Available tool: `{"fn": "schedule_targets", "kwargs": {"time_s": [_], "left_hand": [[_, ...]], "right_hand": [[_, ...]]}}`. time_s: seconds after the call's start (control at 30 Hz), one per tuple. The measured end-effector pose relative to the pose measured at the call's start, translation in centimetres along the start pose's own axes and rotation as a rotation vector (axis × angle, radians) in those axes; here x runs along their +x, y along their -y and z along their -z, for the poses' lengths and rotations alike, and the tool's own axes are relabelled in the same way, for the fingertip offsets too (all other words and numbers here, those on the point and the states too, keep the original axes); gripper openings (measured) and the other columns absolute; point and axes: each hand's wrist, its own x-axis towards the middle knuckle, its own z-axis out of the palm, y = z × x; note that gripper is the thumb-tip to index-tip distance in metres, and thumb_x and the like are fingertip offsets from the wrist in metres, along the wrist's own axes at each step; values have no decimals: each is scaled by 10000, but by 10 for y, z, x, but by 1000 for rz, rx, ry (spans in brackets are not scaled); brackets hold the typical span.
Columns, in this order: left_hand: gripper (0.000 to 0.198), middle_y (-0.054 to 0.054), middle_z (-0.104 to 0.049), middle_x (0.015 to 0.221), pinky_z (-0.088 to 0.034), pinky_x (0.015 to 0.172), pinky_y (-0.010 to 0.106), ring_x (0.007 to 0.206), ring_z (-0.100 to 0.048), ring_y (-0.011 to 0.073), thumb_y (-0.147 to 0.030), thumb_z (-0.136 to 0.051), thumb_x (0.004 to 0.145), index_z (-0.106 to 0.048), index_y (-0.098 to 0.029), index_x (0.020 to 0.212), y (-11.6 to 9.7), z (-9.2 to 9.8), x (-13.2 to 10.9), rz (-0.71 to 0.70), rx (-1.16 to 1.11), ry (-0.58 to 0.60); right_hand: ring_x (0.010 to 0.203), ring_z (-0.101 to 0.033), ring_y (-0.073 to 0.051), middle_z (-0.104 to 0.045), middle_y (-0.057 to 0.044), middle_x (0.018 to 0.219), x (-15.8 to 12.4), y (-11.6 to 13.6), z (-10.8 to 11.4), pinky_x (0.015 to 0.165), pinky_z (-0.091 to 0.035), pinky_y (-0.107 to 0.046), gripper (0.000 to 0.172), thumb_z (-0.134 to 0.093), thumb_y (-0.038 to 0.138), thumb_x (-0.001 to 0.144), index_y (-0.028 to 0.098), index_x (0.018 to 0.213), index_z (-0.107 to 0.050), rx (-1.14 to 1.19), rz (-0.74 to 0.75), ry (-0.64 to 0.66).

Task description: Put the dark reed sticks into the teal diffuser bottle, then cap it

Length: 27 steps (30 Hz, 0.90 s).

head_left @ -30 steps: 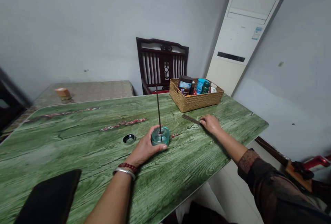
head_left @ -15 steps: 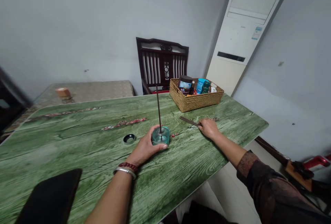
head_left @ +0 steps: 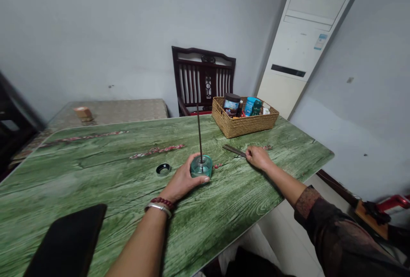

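Observation:
My left hand [head_left: 183, 180] grips the side of a round teal glass holder [head_left: 201, 166] on the green wood-patterned table [head_left: 96, 183]. A thin dark stick [head_left: 200, 132] stands upright in the holder's centre. To the right, my right hand [head_left: 258, 158] pinches the end of a flat dark strip [head_left: 234, 150] lying on the tabletop. A small black ring [head_left: 163, 169] sits just left of the holder, apart from my left hand.
A wicker basket [head_left: 245, 118] holding jars and bottles stands at the table's far edge, behind the strip. A flat black slab [head_left: 67, 240] lies at the near left. A dark wooden chair [head_left: 203, 78] stands beyond the table, and a white floor-standing air conditioner [head_left: 297, 42] stands in the corner.
My right hand and the strip have shifted slightly left and toward me. My left hand stays on the holder, and the view has moved a little.

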Motion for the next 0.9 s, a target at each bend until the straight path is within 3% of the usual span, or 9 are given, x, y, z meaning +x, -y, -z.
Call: {"fn": "schedule_targets", "kwargs": {"time_s": [0.37, 0.53, 0.7, 0.9], "left_hand": [[811, 122, -663, 1246, -454, 1046, 467, 1194, -609, 327, -472, -792, 656, -466, -191, 1343, -5, 1, -1, -3, -15, 1], [810, 120, -671, 1245, -463, 1032, 462, 1170, -621, 321, -457, -801, 645, -479, -191, 1339, -4, 1, -1, -7, -13, -6], [820, 128, -669, 1245, -468, 1024, 458, 1161, -628, 321, -479, -796, 658, -466, -179, 1345, -2, 0, -1, -10, -1, -5], [803, 121, -656, 1268, -456, 1042, 456, 1195, -609, 322, -482, -790, 668, -462, -191, 1342, 0, 0, -1, -22, 14, -1]], "right_hand": [[905, -666, -191, -741, -52, 972, -2, 3, -1, 710, -384, -238, 219, -542, 181, 859, 223, 997, -707, 8, 9, 13], [907, -665, -201, -738, -50, 995, -6, 6, -1, 707, -387, -246, 192, -591, 266, 869, 227, 1024, -698, 6, 25, 2], [940, -659, -208, -734, -76, 1013, -10, 8, -1, 740, -396, -253, 177, -548, 264, 907, 212, 969, -705, -8, 44, -16], [1039, -645, -208, -715, -101, 1117, -2, 1, 3, 820, -408, -246, 248, -488, 280, 962, 204, 1070, -699, -88, -14, -53]]}}
